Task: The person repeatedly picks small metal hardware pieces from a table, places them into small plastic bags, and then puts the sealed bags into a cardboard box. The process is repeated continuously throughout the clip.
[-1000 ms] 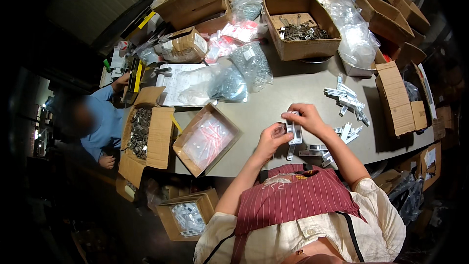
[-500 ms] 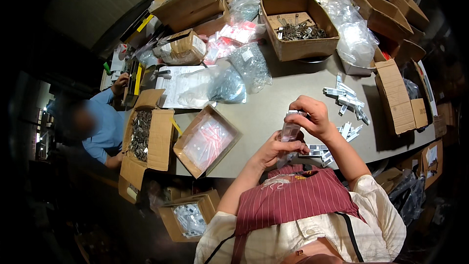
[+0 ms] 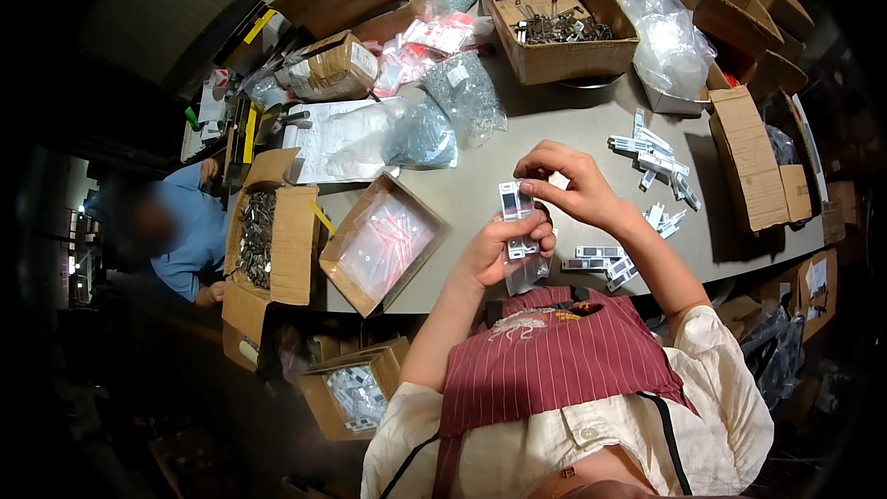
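Note:
A slim white rectangular plastic part [image 3: 511, 200] with dark window-like panels stands upright in my left hand [image 3: 499, 245], whose thumb presses across it. At least one more similar piece seems to lie beside it. Below the grip hangs a clear plastic bag [image 3: 528, 274]; whether it surrounds the lower ends is hard to make out. My right hand [image 3: 575, 183] arches over the part's upper end, fingers bent and apart from the thumb. Its thumb tip meets or nearly meets the upper corner. Similar white parts [image 3: 658, 159] lie loose on the table to the right, with several [image 3: 601, 259] closer to me.
Metal pieces fill open cardboard boxes at the back [image 3: 565, 60] and far left [image 3: 294, 249]. A shallow box [image 3: 430, 222] holds bags with red strips. Bags of small hardware [image 3: 430, 139] lie on papers. Below the edge, another box [image 3: 319, 407] contains white parts. A person in blue [image 3: 194, 222] works at left.
Both hands have moved up and left, carrying the white parts. The part's panelled face now shows clearly. My right fingers have loosened from their earlier grip.

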Demonstrator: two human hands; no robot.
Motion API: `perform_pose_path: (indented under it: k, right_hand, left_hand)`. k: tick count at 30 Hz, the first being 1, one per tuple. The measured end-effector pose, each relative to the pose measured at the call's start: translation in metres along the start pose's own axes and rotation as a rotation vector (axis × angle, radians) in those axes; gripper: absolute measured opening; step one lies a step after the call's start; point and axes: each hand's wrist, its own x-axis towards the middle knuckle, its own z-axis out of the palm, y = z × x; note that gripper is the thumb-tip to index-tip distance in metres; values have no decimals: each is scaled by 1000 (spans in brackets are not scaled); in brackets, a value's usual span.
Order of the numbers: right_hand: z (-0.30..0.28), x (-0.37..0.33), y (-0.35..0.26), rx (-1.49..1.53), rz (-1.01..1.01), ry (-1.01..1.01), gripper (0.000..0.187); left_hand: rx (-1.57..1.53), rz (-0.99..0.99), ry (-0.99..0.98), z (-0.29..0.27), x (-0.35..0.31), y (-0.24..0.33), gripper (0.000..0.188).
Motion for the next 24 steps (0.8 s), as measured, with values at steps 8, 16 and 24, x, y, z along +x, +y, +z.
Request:
perform_pose_path:
  k: [8,16,24]
  right_hand:
    - [5,10,-6,-15,-159,-36,17]
    - [0,15,-2,11,-281,-304,24]
    - [-7,12,-15,142,-282,-329,21]
  left_hand:
    - [-45,4,-48,7,-5,10,10]
    - [310,17,39,20,-16,27,29]
    - [523,26,-28,28,-18,33,47]
